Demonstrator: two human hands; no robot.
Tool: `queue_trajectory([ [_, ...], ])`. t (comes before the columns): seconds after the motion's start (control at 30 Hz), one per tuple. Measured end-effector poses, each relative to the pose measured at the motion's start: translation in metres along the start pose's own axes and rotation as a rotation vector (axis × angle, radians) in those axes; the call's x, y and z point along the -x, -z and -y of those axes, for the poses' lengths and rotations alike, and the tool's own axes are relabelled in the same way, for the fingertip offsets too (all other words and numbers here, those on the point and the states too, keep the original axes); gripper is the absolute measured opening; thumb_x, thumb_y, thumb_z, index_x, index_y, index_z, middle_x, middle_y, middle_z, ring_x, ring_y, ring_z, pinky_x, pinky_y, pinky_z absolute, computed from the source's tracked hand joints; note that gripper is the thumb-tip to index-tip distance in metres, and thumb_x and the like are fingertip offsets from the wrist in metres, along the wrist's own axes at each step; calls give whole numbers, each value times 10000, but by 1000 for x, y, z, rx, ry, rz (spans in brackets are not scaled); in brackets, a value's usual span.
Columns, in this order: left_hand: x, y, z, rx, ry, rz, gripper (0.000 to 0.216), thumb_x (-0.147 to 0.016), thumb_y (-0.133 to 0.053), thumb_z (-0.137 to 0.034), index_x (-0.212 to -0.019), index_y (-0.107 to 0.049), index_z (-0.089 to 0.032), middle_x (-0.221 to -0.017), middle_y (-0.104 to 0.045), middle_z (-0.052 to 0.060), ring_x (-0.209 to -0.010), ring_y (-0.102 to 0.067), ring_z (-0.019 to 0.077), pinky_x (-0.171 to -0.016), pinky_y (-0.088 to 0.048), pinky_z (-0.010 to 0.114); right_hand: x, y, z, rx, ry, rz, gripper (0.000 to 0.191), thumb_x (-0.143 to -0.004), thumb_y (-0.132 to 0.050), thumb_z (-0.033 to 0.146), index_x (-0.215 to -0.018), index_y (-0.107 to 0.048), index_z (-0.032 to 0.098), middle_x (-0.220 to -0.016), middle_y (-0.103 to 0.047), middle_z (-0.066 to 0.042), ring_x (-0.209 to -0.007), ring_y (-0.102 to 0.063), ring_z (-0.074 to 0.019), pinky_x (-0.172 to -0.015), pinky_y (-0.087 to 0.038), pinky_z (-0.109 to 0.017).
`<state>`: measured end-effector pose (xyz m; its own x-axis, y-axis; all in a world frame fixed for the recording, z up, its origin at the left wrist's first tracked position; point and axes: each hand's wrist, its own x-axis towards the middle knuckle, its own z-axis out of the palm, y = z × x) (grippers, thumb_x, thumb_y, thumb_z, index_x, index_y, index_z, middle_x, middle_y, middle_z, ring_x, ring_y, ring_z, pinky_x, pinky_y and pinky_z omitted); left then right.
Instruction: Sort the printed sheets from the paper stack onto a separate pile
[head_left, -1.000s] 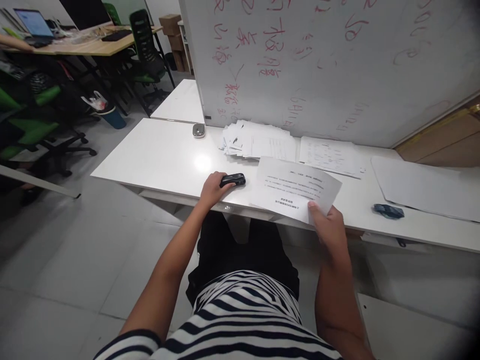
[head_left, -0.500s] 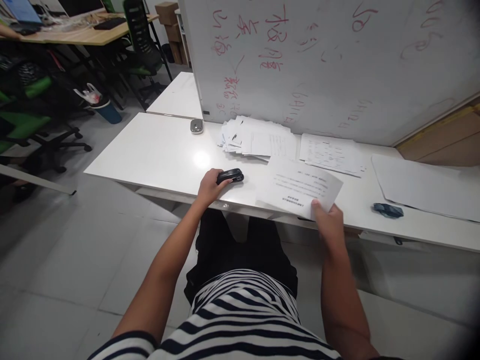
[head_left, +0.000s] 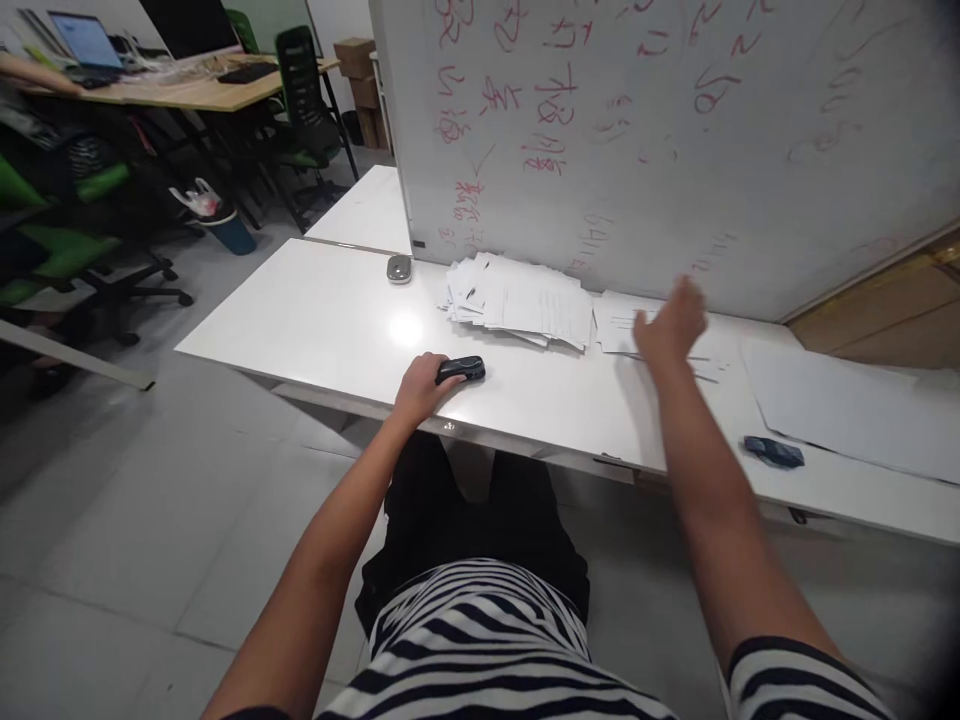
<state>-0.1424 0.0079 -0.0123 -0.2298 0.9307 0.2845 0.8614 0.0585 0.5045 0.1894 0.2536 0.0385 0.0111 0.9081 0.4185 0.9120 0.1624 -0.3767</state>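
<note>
My left hand (head_left: 418,388) rests on the white table (head_left: 315,320) near its front edge, fingers closed round the rear of a black stapler (head_left: 463,369). My right hand (head_left: 670,322) is stretched out over a flat pile of printed sheets (head_left: 616,330) at the foot of the whiteboard. It is blurred by motion, its fingers extended, and it holds nothing. A loose heap of white papers (head_left: 517,300) lies just left of that pile, behind the stapler.
A whiteboard (head_left: 637,130) with red writing stands along the table's back. Large blank sheets (head_left: 847,400) and a small dark blue object (head_left: 772,452) lie at the right. A small grey device (head_left: 398,268) sits at the back left. Office chairs and another person's arm (head_left: 37,75) are far left.
My right hand held a printed sheet at the table's front edge; now it has let the sheet go and reaches forward over the flat pile. The left hand has stayed on the stapler.
</note>
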Motion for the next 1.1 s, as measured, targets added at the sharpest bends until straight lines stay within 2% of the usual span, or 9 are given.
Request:
queue_trajectory([
  [0.1, 0, 0, 0, -13, -3, 3, 334, -846, -576, -487, -1010, -569, -196, -921, -585, 65, -867, -533, 218, -729, -437, 339, 30, -39, 46, -62, 342, 227, 650, -874, -512, 422, -1442, -327, 168, -1513, -306, -182, -1406, -239, -322, -1086, -247, -535],
  [0.17, 0, 0, 0, -26, -11, -2, 338, -851, -568, -491, -1009, -567, -193, -911, -583, 63, -858, -530, 217, -723, -435, 340, 47, -59, 64, -94, 464, 363, 669, -875, -469, 508, -1453, -311, 211, -1535, -283, -138, -1416, -229, -315, -1093, -250, -552],
  [0.23, 0, -1, 0, -33, -16, -5, 341, -848, -573, -491, -1010, -566, -190, -905, -582, 60, -853, -529, 214, -720, -434, 340, 56, -71, 69, -109, 512, 409, 667, -880, -439, 545, -1456, -308, 233, -1547, -263, -119, -1422, -220, -315, -1097, -219, -588],
  [0.37, 0, -2, 0, -27, -17, -9, 342, -839, -591, -480, -1014, -568, -188, -904, -580, 60, -850, -526, 209, -718, -430, 339, 60, -77, 60, -143, 549, 297, 523, -913, -405, 508, -1370, -443, 256, -1475, -412, -94, -1367, -343, -294, -1120, -66, -632],
  [0.43, 0, -2, 0, -27, -16, -6, 339, -839, -593, -480, -1009, -569, -188, -895, -577, 59, -841, -522, 207, -711, -425, 335, 62, -75, 58, -153, 572, 249, 490, -922, -400, 492, -1342, -477, 251, -1441, -458, -93, -1335, -390, -291, -1120, -42, -637],
  [0.63, 0, -1, -2, -36, -27, -14, 334, -843, -591, -478, -1008, -562, -189, -897, -576, 56, -845, -517, 204, -717, -419, 331, 70, -72, 69, -125, 577, 176, 479, -941, -367, 484, -1312, -509, 218, -1404, -498, -123, -1304, -427, -296, -1113, -91, -640],
  [0.97, 0, -2, -2, -38, -26, -11, 331, -846, -585, -481, -1006, -558, -192, -900, -579, 54, -850, -520, 206, -713, -419, 329, 72, -69, 71, -122, 548, 162, 423, -981, -297, 398, -1271, -540, 208, -1374, -531, -115, -1282, -460, -277, -1103, -127, -637],
  [1.1, 1, -2, -1, -35, -22, -15, 333, -847, -581, -487, -1014, -556, -200, -894, -573, 51, -845, -518, 203, -711, -418, 328, 71, -70, 71, -114, 551, 144, 399, -994, -277, 337, -1239, -558, 195, -1331, -571, -115, -1257, -494, -260, -1112, -149, -595],
])
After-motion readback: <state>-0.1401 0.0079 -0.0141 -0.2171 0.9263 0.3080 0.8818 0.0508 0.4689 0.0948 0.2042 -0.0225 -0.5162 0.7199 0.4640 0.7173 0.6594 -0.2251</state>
